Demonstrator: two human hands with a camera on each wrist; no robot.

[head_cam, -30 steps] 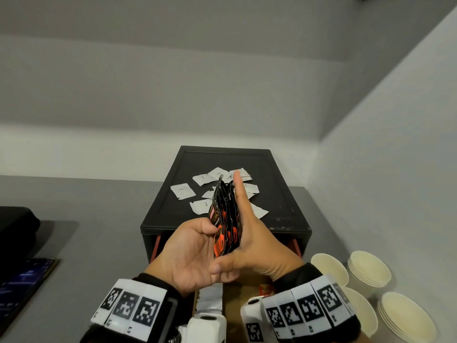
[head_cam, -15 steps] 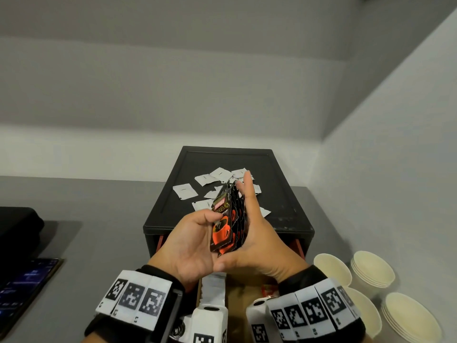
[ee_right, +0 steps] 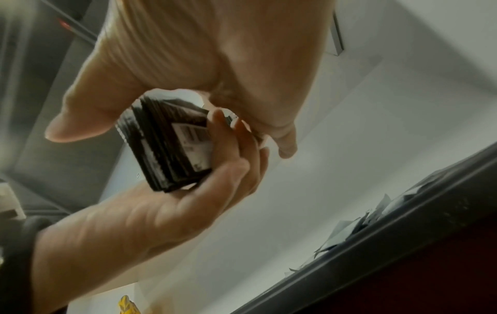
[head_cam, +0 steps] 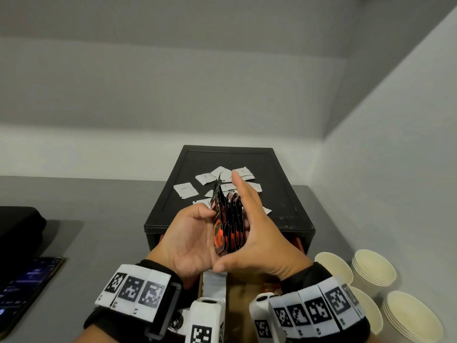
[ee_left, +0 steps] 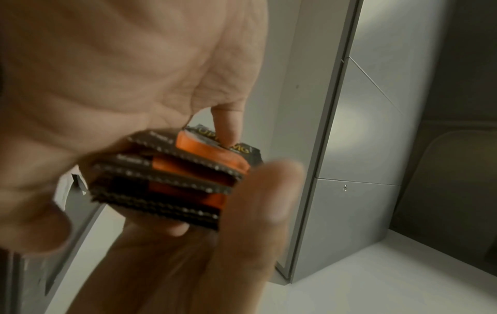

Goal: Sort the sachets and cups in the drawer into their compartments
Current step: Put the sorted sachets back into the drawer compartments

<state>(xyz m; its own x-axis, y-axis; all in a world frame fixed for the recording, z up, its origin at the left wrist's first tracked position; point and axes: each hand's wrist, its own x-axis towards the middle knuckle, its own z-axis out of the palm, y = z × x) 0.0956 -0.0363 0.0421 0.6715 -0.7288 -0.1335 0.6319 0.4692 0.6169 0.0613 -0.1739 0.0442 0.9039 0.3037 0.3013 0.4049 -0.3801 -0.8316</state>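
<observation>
A stack of black-and-orange sachets [head_cam: 228, 226] stands on edge between both hands, above the open drawer [head_cam: 243, 290]. My left hand [head_cam: 195, 233] grips its left face with the thumb on top. My right hand [head_cam: 257, 233] cups the right side, thumb curled under the stack and index finger straight up. In the left wrist view the sachets [ee_left: 172, 176] are fanned apart at their serrated edges. In the right wrist view the stack [ee_right: 172, 153] shows its barcode side, with the left hand [ee_right: 161, 212] wrapped under it.
Several white sachets [head_cam: 185, 190] lie loose on top of the black drawer box [head_cam: 284, 194]. White sachets [head_cam: 214, 285] sit in a drawer compartment below my hands. Stacks of paper cups [head_cam: 373, 267] stand at the right by the wall. A phone [head_cam: 27, 285] lies far left.
The stack tilted to show its front half a second ago and is now edge-on again, a little more fanned. Both hands stay around it at about the same place.
</observation>
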